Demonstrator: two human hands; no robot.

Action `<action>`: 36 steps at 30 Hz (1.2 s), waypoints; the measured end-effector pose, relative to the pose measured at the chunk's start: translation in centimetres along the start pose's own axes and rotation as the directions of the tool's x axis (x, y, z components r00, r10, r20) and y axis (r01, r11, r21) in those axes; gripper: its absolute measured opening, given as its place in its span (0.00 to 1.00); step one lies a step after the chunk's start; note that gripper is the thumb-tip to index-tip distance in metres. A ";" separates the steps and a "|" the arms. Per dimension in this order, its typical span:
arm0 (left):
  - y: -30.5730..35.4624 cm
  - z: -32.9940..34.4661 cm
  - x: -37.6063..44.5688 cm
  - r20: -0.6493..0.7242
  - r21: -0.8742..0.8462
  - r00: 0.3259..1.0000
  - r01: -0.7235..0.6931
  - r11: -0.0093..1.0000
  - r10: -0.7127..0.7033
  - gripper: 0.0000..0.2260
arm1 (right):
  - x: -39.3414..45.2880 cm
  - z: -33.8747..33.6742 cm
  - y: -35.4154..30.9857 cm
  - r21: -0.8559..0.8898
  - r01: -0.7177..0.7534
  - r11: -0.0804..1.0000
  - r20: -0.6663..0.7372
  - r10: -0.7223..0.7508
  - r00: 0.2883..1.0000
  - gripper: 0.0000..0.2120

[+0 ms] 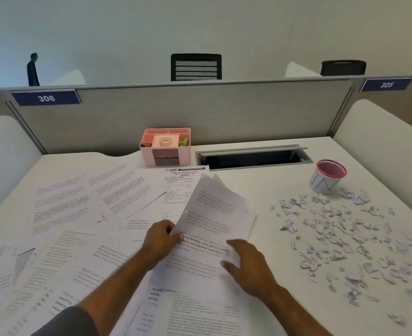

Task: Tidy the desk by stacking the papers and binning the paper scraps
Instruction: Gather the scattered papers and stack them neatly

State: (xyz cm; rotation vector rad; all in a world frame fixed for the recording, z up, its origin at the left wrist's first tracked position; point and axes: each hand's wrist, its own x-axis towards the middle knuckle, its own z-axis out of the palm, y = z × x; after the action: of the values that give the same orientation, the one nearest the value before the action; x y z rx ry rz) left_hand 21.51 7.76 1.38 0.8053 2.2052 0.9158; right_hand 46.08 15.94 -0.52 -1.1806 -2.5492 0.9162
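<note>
Left hand pinching lifted sheets, right hand flat, fingers relaxed, on papers.

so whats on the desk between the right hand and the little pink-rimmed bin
In the head view, bare white desk first, then the scattered paper scraps between the right hand and the bin.
</note>
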 end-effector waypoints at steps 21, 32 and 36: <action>-1.8 -3.2 -5.7 -0.031 -0.518 0.999 0.014 0.855 -0.035 0.16 | 3.4 -3.9 -3.1 0.870 -0.198 0.451 0.118 0.198 0.973 0.12; -14.7 -15.0 -6.3 -0.220 0.519 0.954 0.291 0.804 -0.203 0.47 | 3.2 -1.5 -3.7 0.850 -0.224 0.478 0.094 0.280 0.955 0.09; -16.3 -15.2 -6.9 -0.250 0.593 0.912 0.410 0.693 -0.325 0.65 | 3.0 -0.5 -4.6 0.843 -0.224 0.489 0.105 0.259 0.960 0.10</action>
State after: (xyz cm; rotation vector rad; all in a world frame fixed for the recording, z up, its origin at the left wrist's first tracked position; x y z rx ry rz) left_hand 10.09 -12.55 -0.32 0.5431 2.6944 -0.0135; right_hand 41.39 16.10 2.44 -1.1559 -1.4554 1.8808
